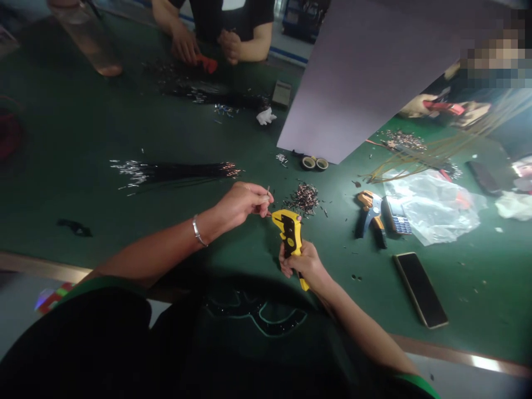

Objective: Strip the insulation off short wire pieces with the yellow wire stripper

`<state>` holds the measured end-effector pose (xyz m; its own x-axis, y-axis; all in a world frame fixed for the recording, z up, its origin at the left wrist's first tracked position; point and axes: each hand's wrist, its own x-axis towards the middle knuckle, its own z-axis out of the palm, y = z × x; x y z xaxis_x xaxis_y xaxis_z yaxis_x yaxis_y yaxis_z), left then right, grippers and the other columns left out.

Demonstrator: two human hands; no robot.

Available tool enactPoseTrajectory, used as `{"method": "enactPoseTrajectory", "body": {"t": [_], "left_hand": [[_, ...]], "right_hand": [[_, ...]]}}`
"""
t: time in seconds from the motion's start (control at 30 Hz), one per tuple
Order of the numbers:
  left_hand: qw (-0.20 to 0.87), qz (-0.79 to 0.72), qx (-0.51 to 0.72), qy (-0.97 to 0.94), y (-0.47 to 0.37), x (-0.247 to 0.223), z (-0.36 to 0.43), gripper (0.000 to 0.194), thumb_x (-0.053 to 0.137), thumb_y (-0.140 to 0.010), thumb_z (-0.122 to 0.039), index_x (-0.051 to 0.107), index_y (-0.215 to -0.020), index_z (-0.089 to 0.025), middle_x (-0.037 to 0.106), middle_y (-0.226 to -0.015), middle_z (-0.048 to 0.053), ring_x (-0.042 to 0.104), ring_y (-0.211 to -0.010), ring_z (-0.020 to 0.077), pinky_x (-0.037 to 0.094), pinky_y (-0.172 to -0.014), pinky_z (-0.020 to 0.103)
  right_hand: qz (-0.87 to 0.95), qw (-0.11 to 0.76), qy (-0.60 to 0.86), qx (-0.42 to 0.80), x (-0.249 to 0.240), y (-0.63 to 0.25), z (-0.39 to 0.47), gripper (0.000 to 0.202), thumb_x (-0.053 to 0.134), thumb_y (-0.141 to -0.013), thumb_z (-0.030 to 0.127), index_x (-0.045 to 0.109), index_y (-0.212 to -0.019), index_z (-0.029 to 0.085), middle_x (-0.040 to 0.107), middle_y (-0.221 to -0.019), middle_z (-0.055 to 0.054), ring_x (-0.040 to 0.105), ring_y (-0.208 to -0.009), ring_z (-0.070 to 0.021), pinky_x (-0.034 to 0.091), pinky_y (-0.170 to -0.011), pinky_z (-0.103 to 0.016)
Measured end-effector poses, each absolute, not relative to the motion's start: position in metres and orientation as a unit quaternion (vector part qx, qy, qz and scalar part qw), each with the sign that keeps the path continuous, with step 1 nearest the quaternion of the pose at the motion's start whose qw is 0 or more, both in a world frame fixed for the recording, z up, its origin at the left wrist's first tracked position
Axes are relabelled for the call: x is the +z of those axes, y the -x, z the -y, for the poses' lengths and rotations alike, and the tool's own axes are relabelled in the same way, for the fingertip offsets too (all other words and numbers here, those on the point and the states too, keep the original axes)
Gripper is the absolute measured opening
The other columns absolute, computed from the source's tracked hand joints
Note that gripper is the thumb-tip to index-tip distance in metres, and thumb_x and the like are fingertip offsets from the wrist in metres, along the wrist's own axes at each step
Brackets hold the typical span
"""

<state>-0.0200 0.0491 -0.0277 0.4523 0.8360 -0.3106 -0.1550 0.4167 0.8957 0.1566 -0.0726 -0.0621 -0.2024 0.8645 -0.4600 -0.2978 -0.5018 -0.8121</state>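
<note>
No text, label, brand or number can be read on anything here.

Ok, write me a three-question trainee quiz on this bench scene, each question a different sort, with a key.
1. True or false: the right hand holds the yellow crimping tool by its handle.
2. Multiple choice: what lies just right of the orange and blue tool on the green table? A) a roll of tape B) a keypad phone C) a glove
3. Fill in: the left hand pinches a small ____ at the yellow tool's head.

Key: 1 true; 2 B; 3 wire piece, too small to identify more exactly.
</note>
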Motion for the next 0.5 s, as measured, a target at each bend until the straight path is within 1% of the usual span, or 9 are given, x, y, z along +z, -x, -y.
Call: {"method": "enactPoseTrajectory", "body": {"t": [0.2, 0.37, 0.5], "left_hand": [[0.732, -0.404, 0.312, -0.450, 0.020, -0.031, -0.051, 0.006, 0.062, -0.071, -0.010, 0.067, -0.067, -0.010, 0.056, -0.048, 0.001, 0.050, -0.042, 0.0088, 0.051, -0.063, 0.035], [0.741, -0.403, 0.308, -0.441, 0.017, -0.022, -0.045, 0.008, 0.061, -0.072, -0.009, 0.066, -0.067, -0.010, 0.054, -0.048, 0.000, 0.049, -0.042, 0.0083, 0.053, -0.066, 0.037], [0.753, -0.381, 0.314, -0.435, 0.018, -0.019, -0.042, 0.007, 0.061, -0.073, -0.009, 0.066, -0.069, -0.011, 0.053, -0.049, 0.000, 0.048, -0.045, 0.0085, 0.052, -0.066, 0.038]], "right_hand": [[0.324, 0.380, 0.502, 0.707, -0.060, -0.160, 0.072, 0.014, 0.051, -0.048, 0.010, 0.055, -0.060, 0.017, 0.052, -0.044, 0.006, 0.041, -0.030, -0.0074, 0.036, -0.031, -0.021], [0.355, 0.385, 0.539, 0.659, -0.056, -0.161, 0.070, 0.016, 0.050, -0.047, 0.010, 0.055, -0.061, 0.017, 0.053, -0.048, 0.006, 0.042, -0.032, -0.0070, 0.034, -0.031, -0.020], [0.375, 0.380, 0.549, 0.643, -0.053, -0.162, 0.069, 0.015, 0.051, -0.047, 0.011, 0.056, -0.060, 0.017, 0.051, -0.045, 0.007, 0.042, -0.032, -0.0070, 0.033, -0.031, -0.019]]}}
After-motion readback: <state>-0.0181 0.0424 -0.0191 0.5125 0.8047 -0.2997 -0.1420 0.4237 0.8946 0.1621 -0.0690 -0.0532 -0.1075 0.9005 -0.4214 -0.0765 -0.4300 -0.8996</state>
